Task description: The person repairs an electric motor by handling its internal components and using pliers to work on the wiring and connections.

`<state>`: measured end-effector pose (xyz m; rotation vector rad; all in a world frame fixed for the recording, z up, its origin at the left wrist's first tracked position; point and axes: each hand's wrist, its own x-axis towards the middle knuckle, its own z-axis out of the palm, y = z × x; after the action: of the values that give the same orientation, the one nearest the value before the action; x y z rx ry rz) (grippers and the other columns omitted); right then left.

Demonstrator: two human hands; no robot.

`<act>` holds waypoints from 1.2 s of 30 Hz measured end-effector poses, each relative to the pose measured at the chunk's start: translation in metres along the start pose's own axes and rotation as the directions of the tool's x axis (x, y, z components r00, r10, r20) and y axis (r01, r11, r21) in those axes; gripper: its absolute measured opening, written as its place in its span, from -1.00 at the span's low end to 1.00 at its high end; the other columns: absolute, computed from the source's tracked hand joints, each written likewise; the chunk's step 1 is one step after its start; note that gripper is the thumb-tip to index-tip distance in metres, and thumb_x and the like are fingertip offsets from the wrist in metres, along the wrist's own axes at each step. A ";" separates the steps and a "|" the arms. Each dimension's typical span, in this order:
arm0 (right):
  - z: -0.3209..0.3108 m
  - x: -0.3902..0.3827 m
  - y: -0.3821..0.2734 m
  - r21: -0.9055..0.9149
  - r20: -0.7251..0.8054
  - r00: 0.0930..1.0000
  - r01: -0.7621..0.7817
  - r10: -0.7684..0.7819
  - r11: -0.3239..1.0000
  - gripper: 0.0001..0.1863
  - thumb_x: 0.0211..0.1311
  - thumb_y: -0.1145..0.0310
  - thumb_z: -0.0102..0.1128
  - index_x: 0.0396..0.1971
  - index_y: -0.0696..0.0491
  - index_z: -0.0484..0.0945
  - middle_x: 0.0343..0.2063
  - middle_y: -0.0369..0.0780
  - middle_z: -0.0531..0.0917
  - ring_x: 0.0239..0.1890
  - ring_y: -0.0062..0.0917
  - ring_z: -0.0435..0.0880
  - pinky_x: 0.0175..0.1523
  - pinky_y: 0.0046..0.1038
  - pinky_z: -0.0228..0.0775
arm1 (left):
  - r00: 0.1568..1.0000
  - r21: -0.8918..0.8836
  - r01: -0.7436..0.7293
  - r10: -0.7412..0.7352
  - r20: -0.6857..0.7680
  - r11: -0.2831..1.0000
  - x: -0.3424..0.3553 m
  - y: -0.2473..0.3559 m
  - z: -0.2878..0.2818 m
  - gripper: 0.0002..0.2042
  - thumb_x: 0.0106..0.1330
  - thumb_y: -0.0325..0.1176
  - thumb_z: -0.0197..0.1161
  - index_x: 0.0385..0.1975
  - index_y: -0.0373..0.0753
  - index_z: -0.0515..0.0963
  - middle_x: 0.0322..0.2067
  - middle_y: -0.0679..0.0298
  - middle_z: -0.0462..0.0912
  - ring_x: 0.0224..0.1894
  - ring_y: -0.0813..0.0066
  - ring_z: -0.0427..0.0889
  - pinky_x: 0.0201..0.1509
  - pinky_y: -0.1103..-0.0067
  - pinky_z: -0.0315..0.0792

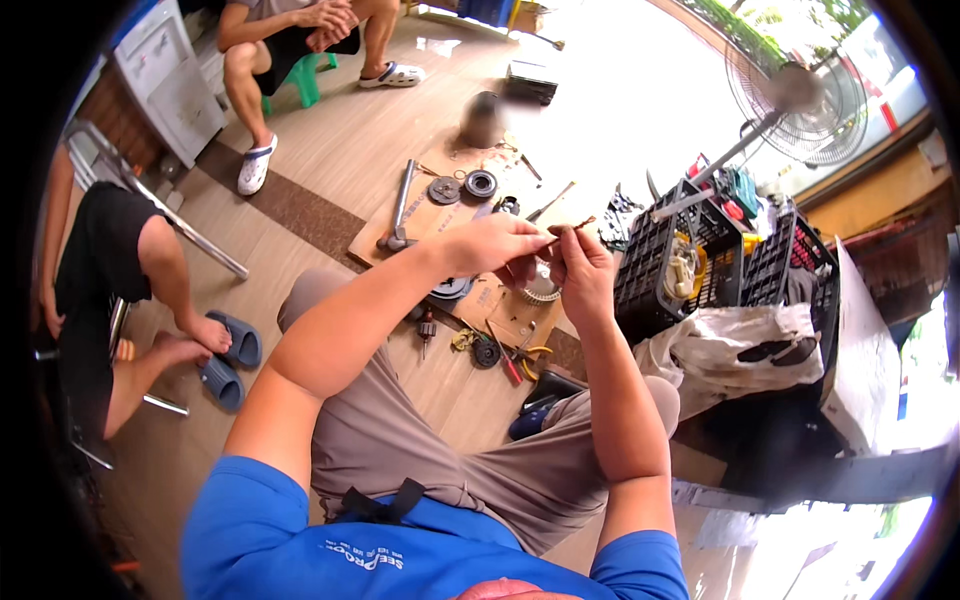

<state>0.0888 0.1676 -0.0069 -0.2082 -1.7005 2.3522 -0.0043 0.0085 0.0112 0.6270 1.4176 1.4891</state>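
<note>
Head view: one thin, dark piece (556, 231), material not discernible, is held above the cardboard sheet (436, 222), pinched narrowly between the fingers of the left hand (497, 243) and the right hand (585, 265). It is judged light and easily dropped, its stiffness uncertain; it is best gripped near its ends, with gentle pressure applied.

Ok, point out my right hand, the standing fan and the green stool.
Right hand (588, 266): head view, on the middle of the hand.
Standing fan (797, 88): head view, on its hub.
Green stool (303, 82): head view, on its visible side.
</note>
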 end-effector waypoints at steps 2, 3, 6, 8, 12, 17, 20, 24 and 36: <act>0.002 0.000 -0.001 -0.053 0.032 0.998 0.057 -0.055 0.997 -0.78 0.42 0.34 0.03 -0.20 0.15 0.61 -0.60 -0.44 0.48 -0.62 -0.83 0.31 -0.54 -0.74 0.11 | 0.998 -0.057 0.018 -0.014 0.066 0.998 -0.004 0.006 -0.005 -0.72 0.48 -0.21 -0.02 -0.24 -0.31 0.50 -0.49 0.26 0.62 -0.46 0.50 0.64 -0.35 0.58 0.56; 0.000 -0.003 0.001 -0.040 0.011 0.999 0.051 -0.051 0.998 -0.78 0.42 0.34 0.03 -0.20 0.15 0.61 -0.60 -0.44 0.48 -0.62 -0.83 0.31 -0.54 -0.74 0.11 | 0.996 -0.051 0.040 -0.036 0.078 0.998 -0.005 0.002 -0.004 -0.72 0.48 -0.21 -0.02 -0.24 -0.31 0.50 -0.49 0.26 0.62 -0.46 0.50 0.64 -0.35 0.58 0.56; 0.005 -0.007 0.002 -0.108 0.068 0.997 0.051 -0.044 0.993 -0.78 0.43 0.37 0.01 -0.20 0.16 0.61 -0.55 -0.41 0.51 -0.55 -0.78 0.37 -0.44 -0.70 0.21 | 0.987 -0.225 0.039 -0.002 0.161 0.974 -0.009 -0.011 -0.004 -0.74 0.48 -0.21 -0.02 -0.22 -0.30 0.49 -0.42 0.20 0.63 -0.44 0.44 0.66 -0.34 0.56 0.56; 0.010 -0.005 -0.003 0.006 0.105 0.994 0.013 -0.014 1.000 -0.80 0.40 0.38 0.05 -0.21 0.17 0.61 -0.48 -0.38 0.57 -0.52 -0.77 0.42 -0.42 -0.70 0.25 | 0.990 -0.216 0.031 0.000 0.143 0.976 -0.011 -0.009 -0.007 -0.77 0.46 -0.24 0.01 -0.22 -0.28 0.50 -0.41 0.22 0.64 -0.43 0.47 0.66 -0.33 0.57 0.57; 0.008 -0.002 0.009 -0.109 0.030 0.998 0.058 -0.055 0.992 -0.80 0.35 0.36 0.14 -0.31 0.19 0.63 -0.50 -0.39 0.58 -0.53 -0.79 0.42 -0.45 -0.68 0.24 | 1.000 -0.111 -0.011 0.012 0.010 0.994 -0.012 -0.014 0.003 -0.81 0.44 -0.29 0.07 -0.26 -0.28 0.52 -0.50 0.31 0.61 -0.48 0.57 0.63 -0.35 0.62 0.55; 0.010 0.002 0.015 -0.366 -0.071 0.990 0.087 -0.121 0.927 -0.74 0.32 0.32 0.18 -0.45 0.22 0.63 -0.64 -0.42 0.52 -0.56 -0.80 0.35 -0.50 -0.64 0.18 | 0.978 0.126 -0.029 0.054 -0.200 0.992 -0.005 -0.024 0.011 -0.84 0.43 -0.35 0.08 -0.25 -0.31 0.52 -0.55 0.38 0.56 -0.53 0.69 0.53 -0.45 0.69 0.43; 0.013 0.004 0.024 -0.402 -0.120 0.988 0.045 -0.102 0.915 -0.72 0.34 0.33 0.11 -0.47 0.21 0.61 -0.71 -0.38 0.48 -0.60 -0.78 0.31 -0.52 -0.57 0.18 | 0.899 0.449 -0.066 0.249 -0.361 0.891 -0.004 -0.032 0.014 -0.85 0.37 -0.39 0.15 -0.32 -0.35 0.55 -0.57 0.28 0.60 -0.55 0.54 0.57 -0.46 0.61 0.43; 0.012 0.006 0.031 -0.466 -0.139 0.978 0.071 -0.152 0.882 -0.72 0.35 0.34 0.08 -0.48 0.22 0.60 -0.73 -0.37 0.46 -0.61 -0.75 0.32 -0.52 -0.54 0.19 | 0.699 0.947 -0.118 0.703 -0.134 0.297 0.000 -0.038 0.014 -0.87 0.29 -0.40 0.20 -0.33 -0.36 0.56 -0.52 0.08 0.62 -0.52 0.20 0.61 -0.43 0.45 0.46; 0.008 -0.005 0.005 -0.116 0.047 0.998 -0.029 0.035 0.993 -0.78 0.43 0.37 -0.01 -0.29 0.17 0.59 -0.53 -0.39 0.56 -0.48 -0.74 0.45 -0.37 -0.65 0.30 | 0.999 -0.215 0.016 -0.005 0.050 0.977 -0.019 -0.011 -0.002 -0.69 0.47 -0.15 0.00 -0.20 -0.30 0.52 -0.40 0.21 0.66 -0.42 0.46 0.67 -0.31 0.55 0.59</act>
<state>0.0911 0.1573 -0.0096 -0.2002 -1.8714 2.3015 0.0049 -0.0107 0.0047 0.5170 1.2002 1.5823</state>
